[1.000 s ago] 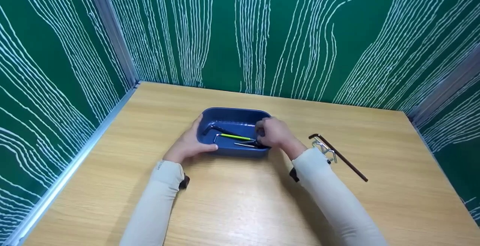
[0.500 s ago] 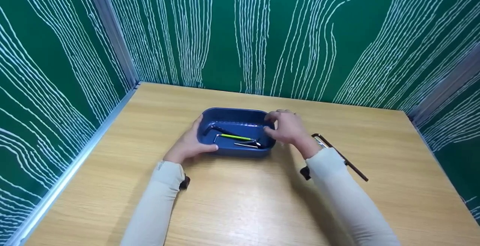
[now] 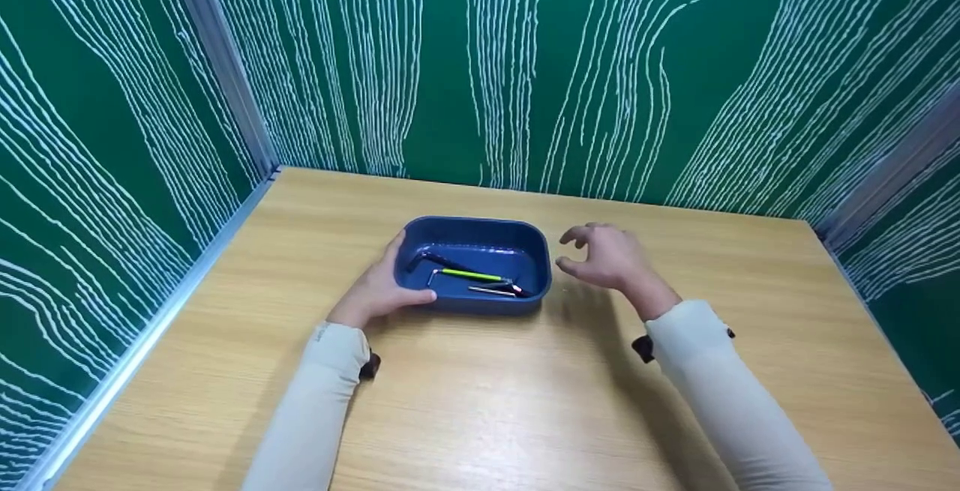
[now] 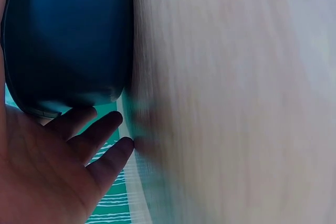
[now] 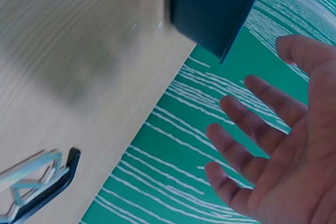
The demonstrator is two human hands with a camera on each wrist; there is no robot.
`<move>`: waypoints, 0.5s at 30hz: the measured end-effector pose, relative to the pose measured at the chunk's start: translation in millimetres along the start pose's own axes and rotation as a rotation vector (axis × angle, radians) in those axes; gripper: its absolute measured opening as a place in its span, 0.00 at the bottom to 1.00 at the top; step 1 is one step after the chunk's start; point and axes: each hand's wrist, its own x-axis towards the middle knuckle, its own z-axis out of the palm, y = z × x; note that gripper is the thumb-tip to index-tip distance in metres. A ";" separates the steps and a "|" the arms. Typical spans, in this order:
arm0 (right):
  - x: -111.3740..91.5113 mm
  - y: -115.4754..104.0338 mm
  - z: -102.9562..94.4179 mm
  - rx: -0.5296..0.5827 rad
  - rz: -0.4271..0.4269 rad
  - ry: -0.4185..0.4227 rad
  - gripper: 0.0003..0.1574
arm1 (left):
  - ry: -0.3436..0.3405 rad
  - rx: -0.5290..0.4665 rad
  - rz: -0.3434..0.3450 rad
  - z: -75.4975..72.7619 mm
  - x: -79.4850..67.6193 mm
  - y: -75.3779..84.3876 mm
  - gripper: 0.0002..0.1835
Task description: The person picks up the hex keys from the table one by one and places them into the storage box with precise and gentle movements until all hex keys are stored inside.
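A dark blue plastic tub (image 3: 465, 305) stands on the table. My left hand (image 3: 375, 288) holds its left end, thumb on the front rim and index finger at the back corner; in the left wrist view the other fingers (image 4: 107, 124) stretch past the tub's end. Inside lie a hex key with a yellow-green sleeve (image 3: 471, 274), a black hex key (image 3: 442, 258) and a thin silver rod (image 3: 491, 291), with small dark pieces at the right. My right hand (image 3: 611, 258) hovers right of the tub, fingers apart and loosely bent, holding nothing.
In the right wrist view, a dark hex key (image 5: 65, 179) lies on the table beside bent silvery pieces (image 5: 34, 171); my right forearm hides these in the head view. Green walls (image 3: 442, 101) with white wavy lines enclose the wooden table (image 3: 480, 401) at the back and sides.
My right hand has come out of the tub's right end, its fingers have opened, and it has moved right, past the rim. My left hand has stayed on the tub.
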 end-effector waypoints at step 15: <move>-16.7 36.4 -5.9 -0.013 0.022 -0.038 0.26 | -0.004 -0.012 0.010 -0.3 0.5 1.8 0.62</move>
